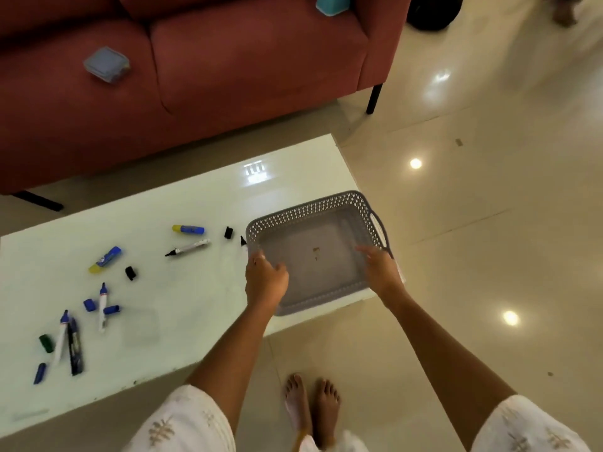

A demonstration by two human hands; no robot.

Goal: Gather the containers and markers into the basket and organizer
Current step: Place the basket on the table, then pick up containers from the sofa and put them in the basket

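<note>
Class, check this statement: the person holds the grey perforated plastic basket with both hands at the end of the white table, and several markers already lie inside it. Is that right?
Not quite. The head view shows the grey perforated plastic basket holding no markers; they lie scattered on the white table. The rest stands: the left hand and right hand hold the basket at the table's end.

The left hand [266, 278] covers the near-left corner of the grey basket [326, 207], and the right hand [381, 272] hides part of its right rim, so how the fingers lie on either rim cannot be told; a small black-tipped marker [243, 242] just beside the basket is mostly hidden behind its wall. The turquoise container [332, 4] on the red sofa [228, 60] is cut by the top edge; the grey container [107, 64] there is blurred; the labels on the markers [187, 248] across the counter [195, 197] are too small to read.
</note>
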